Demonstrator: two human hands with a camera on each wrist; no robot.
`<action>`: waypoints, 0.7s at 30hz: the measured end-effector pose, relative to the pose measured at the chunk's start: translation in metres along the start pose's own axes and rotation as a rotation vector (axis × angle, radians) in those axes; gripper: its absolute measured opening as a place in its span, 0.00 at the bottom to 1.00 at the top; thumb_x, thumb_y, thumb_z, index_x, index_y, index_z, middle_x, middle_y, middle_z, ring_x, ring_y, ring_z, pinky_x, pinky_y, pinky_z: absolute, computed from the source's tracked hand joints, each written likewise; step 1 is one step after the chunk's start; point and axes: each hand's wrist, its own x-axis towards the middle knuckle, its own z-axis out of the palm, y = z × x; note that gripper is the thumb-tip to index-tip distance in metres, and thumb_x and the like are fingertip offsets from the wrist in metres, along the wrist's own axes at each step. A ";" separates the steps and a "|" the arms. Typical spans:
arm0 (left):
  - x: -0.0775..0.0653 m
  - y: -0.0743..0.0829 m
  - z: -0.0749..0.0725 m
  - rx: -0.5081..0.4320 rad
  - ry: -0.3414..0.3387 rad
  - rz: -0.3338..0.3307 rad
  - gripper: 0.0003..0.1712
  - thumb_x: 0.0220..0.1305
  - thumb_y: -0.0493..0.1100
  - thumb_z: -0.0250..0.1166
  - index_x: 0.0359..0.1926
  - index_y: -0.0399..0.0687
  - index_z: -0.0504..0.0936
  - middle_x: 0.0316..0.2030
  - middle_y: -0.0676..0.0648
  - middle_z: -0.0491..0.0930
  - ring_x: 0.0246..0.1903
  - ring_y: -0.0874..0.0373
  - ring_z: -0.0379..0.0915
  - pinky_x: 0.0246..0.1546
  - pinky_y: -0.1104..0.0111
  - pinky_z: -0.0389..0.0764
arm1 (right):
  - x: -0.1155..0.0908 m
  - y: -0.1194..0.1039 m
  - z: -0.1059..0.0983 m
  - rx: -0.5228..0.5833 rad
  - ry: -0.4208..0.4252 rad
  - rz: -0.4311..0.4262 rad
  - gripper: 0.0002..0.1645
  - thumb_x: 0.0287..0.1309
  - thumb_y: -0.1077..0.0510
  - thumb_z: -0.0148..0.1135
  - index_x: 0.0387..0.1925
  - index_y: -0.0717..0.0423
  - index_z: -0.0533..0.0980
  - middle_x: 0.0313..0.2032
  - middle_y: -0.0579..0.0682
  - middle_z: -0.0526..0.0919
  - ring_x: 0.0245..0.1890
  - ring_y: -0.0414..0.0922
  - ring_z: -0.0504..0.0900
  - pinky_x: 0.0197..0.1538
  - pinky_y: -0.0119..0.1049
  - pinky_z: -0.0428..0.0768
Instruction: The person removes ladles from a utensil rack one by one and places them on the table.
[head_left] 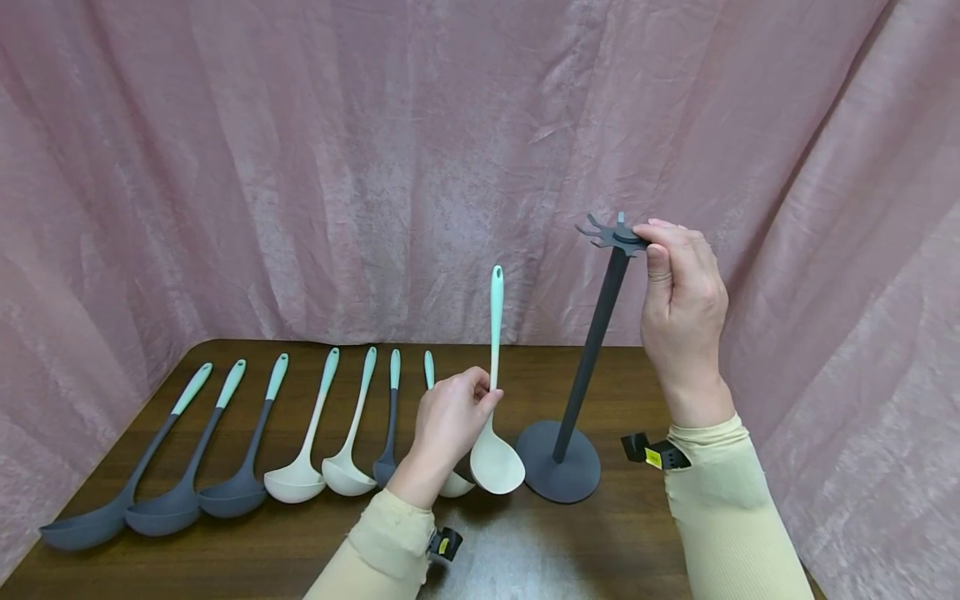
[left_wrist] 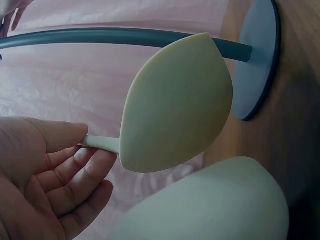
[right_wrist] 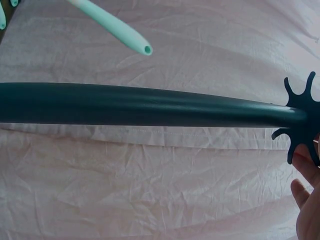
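Observation:
In the head view my left hand (head_left: 453, 417) pinches the thin shaft of a white ladle (head_left: 497, 462) with a mint-green handle, holding it upright with the bowl at the bottom. The left wrist view shows that ladle's bowl (left_wrist: 180, 105) just beyond the fingertips, in front of the stand's pole. My right hand (head_left: 686, 308) pinches the edge of the hooked top of a dark grey utensil stand (head_left: 592, 354). Its hooks (right_wrist: 295, 87) bear no utensils. The stand's round base (head_left: 558, 479) is right beside the held ladle's bowl.
Several ladles lie in a row on the brown wooden table (head_left: 480, 542), grey ones (head_left: 165, 512) at the far left and white ones (head_left: 296, 479) towards the middle. Another white ladle (head_left: 455, 485) is partly behind my left hand. A pink curtain (head_left: 375, 167) hangs behind.

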 end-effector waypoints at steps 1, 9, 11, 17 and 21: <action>0.000 -0.001 0.001 -0.001 -0.002 -0.004 0.06 0.70 0.46 0.79 0.39 0.52 0.90 0.31 0.57 0.88 0.30 0.59 0.83 0.32 0.62 0.79 | 0.000 0.000 0.000 0.001 0.001 -0.001 0.21 0.84 0.48 0.58 0.58 0.58 0.86 0.57 0.57 0.89 0.62 0.56 0.85 0.69 0.45 0.78; 0.000 -0.008 0.007 0.006 -0.040 -0.038 0.06 0.71 0.46 0.78 0.38 0.53 0.90 0.30 0.58 0.88 0.28 0.60 0.82 0.31 0.62 0.79 | 0.000 -0.001 0.000 0.003 0.006 0.000 0.22 0.84 0.47 0.57 0.58 0.58 0.87 0.56 0.56 0.89 0.61 0.56 0.85 0.68 0.44 0.78; 0.000 -0.010 0.009 0.006 -0.050 -0.045 0.06 0.71 0.47 0.78 0.38 0.53 0.90 0.30 0.58 0.88 0.28 0.61 0.82 0.31 0.63 0.79 | 0.000 -0.001 0.000 0.004 0.006 0.001 0.21 0.84 0.48 0.58 0.58 0.58 0.87 0.57 0.57 0.89 0.61 0.56 0.85 0.68 0.44 0.78; 0.000 -0.013 0.012 0.007 -0.054 -0.046 0.06 0.70 0.45 0.79 0.38 0.51 0.89 0.29 0.57 0.88 0.27 0.60 0.81 0.30 0.63 0.78 | 0.000 -0.001 0.000 0.006 0.007 0.004 0.20 0.84 0.49 0.58 0.58 0.58 0.87 0.57 0.57 0.89 0.62 0.56 0.85 0.69 0.45 0.77; 0.000 -0.016 0.013 0.009 -0.052 -0.050 0.07 0.70 0.45 0.79 0.37 0.51 0.89 0.29 0.57 0.87 0.27 0.60 0.81 0.30 0.62 0.79 | 0.000 -0.001 0.000 0.007 0.008 0.005 0.21 0.84 0.48 0.58 0.58 0.58 0.87 0.57 0.57 0.89 0.62 0.56 0.84 0.69 0.45 0.77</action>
